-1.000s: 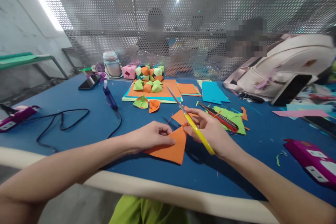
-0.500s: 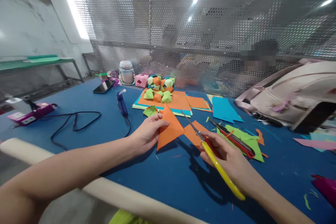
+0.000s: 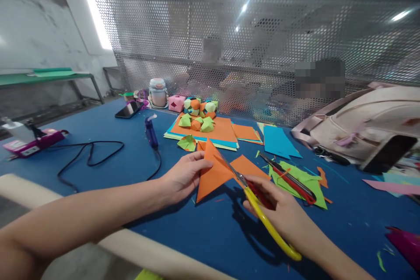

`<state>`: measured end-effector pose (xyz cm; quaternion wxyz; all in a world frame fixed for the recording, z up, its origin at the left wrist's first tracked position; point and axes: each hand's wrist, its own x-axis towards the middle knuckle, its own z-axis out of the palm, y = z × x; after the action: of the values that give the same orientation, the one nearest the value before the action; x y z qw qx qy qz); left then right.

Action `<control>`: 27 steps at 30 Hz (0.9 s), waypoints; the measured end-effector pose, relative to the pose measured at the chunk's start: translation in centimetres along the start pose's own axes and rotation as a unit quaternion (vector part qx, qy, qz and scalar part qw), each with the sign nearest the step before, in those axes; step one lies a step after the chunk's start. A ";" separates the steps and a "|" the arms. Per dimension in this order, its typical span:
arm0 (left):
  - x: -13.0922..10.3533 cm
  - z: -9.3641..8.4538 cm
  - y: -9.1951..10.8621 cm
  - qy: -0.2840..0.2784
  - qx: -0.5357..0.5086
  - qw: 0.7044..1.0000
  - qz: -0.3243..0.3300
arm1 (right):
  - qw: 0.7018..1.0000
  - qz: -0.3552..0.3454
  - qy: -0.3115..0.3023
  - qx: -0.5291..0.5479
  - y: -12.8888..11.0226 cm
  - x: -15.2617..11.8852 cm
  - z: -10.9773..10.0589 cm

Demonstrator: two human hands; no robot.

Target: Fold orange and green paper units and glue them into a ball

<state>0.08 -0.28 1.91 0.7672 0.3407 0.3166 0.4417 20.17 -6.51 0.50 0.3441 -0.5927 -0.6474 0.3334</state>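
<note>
1. Blue flat surface: beneath both hands.
2. Pale pink fabric backpack: beyond the right hand, rightward.
3. Right hand: curled around metal scissors with yellow and red handles, blades against paper.
4. Left hand: pinching pointed orange paper, which lies between the hands.
5. Blue glue gun: beyond the left hand.
</note>
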 end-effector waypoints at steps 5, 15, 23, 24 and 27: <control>0.0 0.0 -0.1 -0.010 -0.002 1.000 -0.008 | 1.000 -0.009 -0.005 0.000 0.1 0.0 -0.2; -0.4 0.3 -0.2 -0.016 -0.002 1.000 -0.012 | 1.000 0.001 -0.007 0.013 1.4 0.3 -0.1; -0.5 0.4 -0.2 -0.011 0.002 1.000 -0.017 | 1.000 -0.003 0.003 0.013 1.1 0.3 0.0; -0.6 0.4 -0.2 -0.006 0.004 1.000 -0.022 | 1.000 -0.007 0.006 0.004 1.1 0.3 0.0; -0.8 0.6 -0.2 0.009 0.007 0.999 -0.038 | 0.999 -0.021 0.024 -0.021 1.1 0.4 0.1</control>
<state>0.34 -1.19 2.21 0.7781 0.3300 0.3397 0.4125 20.69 -6.04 -0.46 0.3537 -0.5940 -0.6583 0.2978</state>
